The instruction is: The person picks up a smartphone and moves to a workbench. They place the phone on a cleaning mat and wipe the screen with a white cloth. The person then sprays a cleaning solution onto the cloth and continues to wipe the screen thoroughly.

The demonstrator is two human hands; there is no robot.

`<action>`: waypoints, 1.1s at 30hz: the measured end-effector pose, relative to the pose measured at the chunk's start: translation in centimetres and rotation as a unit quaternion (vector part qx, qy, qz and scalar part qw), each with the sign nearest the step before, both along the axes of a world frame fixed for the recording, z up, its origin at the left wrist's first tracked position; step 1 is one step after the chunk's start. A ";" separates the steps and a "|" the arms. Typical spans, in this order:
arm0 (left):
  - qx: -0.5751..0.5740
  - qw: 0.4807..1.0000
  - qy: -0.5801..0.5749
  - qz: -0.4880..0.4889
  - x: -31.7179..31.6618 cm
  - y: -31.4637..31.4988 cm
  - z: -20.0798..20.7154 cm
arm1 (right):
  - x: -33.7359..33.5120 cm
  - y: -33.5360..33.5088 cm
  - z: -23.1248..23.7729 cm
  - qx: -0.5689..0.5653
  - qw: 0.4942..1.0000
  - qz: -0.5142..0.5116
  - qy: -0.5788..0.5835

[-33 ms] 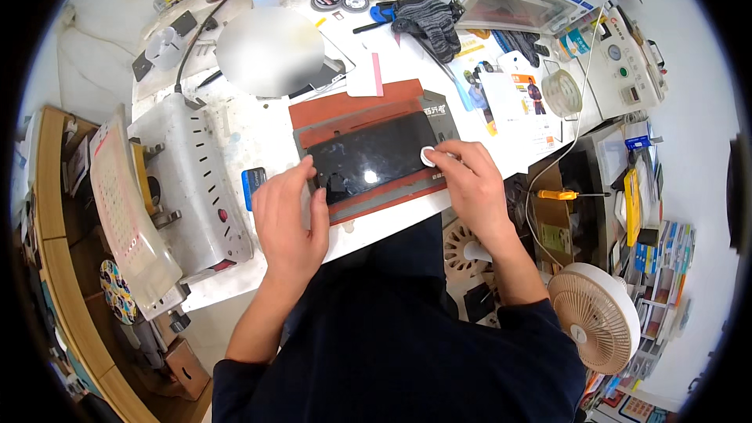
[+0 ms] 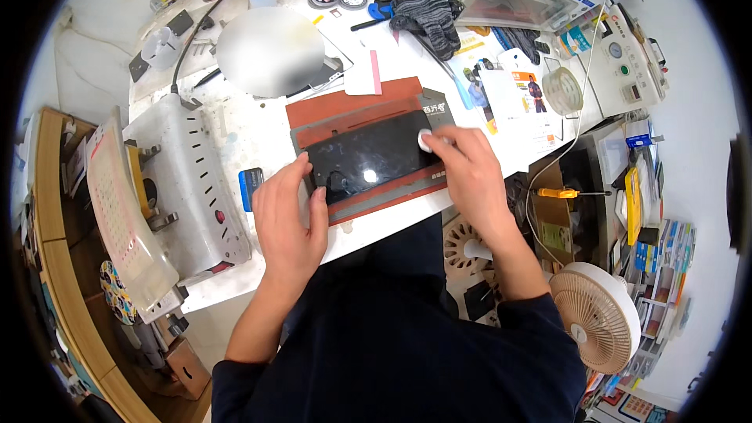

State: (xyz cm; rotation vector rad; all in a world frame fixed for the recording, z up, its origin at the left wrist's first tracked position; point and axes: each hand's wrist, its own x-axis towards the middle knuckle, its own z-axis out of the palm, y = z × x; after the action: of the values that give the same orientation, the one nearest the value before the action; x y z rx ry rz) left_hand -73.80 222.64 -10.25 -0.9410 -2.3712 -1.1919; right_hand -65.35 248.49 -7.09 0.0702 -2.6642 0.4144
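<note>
A black smartphone [image 2: 368, 158] with a smudged, glossy screen lies face up on a grey and reddish-brown work mat [image 2: 345, 103]. My left hand [image 2: 286, 215] rests at the phone's left end, thumb and index finger apart, their tips touching its short edge. Between the fingertips of my right hand [image 2: 474, 176] is a small white pad [image 2: 424, 140], pressed on the screen near its right end. The curled fingers hide part of the pad.
A silver slotted metal device [image 2: 196, 180] stands left. Beside my left hand lies a small blue and black packet [image 2: 251, 188]. Beyond the mat are a white card with a pink strip [image 2: 364, 74], dark gloves [image 2: 427, 23] and papers [image 2: 509, 94]. A fan [image 2: 595, 317] stands lower right.
My right hand has shifted slightly up and left with the white pad over the screen. The left hand has stayed at the phone's end.
</note>
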 end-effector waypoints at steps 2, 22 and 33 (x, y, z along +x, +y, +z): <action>-0.014 1.000 -0.026 -0.003 0.1 -0.2 -0.4 | -2.0 0.7 -0.3 0.042 0.999 0.002 -0.014; -0.023 0.992 -0.120 -0.044 -0.3 0.3 -0.6 | -0.8 -0.5 -0.1 -0.009 1.000 -0.023 -0.012; -0.042 0.994 -0.103 -0.008 -0.3 0.0 -0.6 | -4.8 -7.6 0.5 0.013 0.982 0.184 -0.036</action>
State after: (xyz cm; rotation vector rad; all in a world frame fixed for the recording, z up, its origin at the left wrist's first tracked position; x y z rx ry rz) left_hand -74.06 222.67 -10.85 -0.9041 -2.5981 -1.2599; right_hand -70.12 240.93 -6.59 0.5724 -2.7282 0.5050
